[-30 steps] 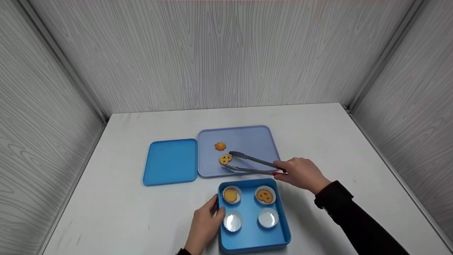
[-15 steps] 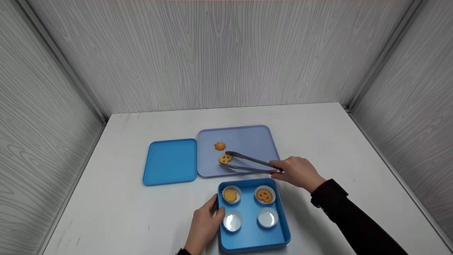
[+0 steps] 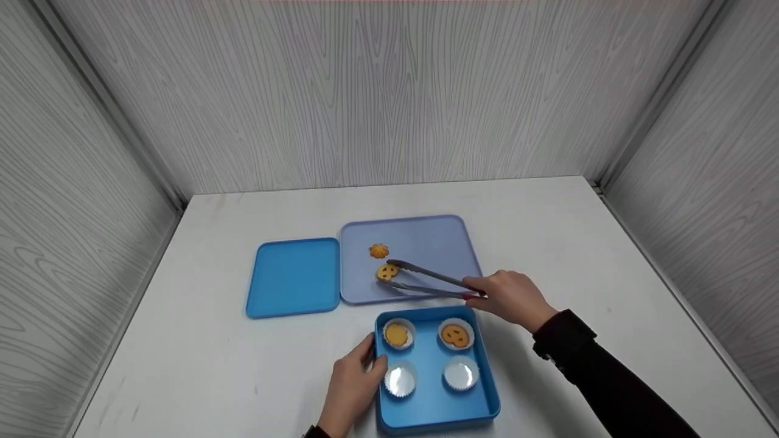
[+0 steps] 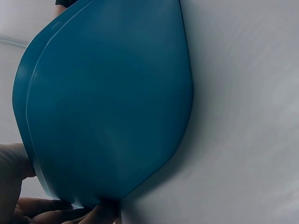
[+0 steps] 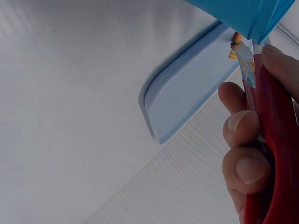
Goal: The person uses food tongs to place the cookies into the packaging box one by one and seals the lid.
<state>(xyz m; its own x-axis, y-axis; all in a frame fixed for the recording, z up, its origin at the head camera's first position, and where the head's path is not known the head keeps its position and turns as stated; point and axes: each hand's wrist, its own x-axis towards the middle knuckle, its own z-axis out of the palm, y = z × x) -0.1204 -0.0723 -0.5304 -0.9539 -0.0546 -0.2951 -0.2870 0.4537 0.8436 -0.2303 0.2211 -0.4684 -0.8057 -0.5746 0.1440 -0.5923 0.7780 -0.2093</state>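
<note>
While grey wood-grained panels (image 3: 377,91) are enclosing three sides, a smooth white desk (image 3: 195,371) with faint scuffs is carrying everything. The left hand (image 3: 353,382) is gripping the left wall of a deep, round-cornered blue box (image 3: 431,413), where four pleated white cups (image 3: 461,373) are standing, the far two holding cookies (image 3: 455,336). The right hand (image 3: 514,298) is grasping slim grey tongs (image 3: 428,291) by glossy red handles (image 5: 280,144); their tips are flanking a pierced, pretzel-like cookie (image 3: 386,272) on a shallow lilac tray (image 3: 432,237). Behind it a ridged, flower-shaped cookie (image 3: 378,250) is lying. Leftward, a flat blue tray (image 3: 295,277) is sitting beside the lilac one.
</note>
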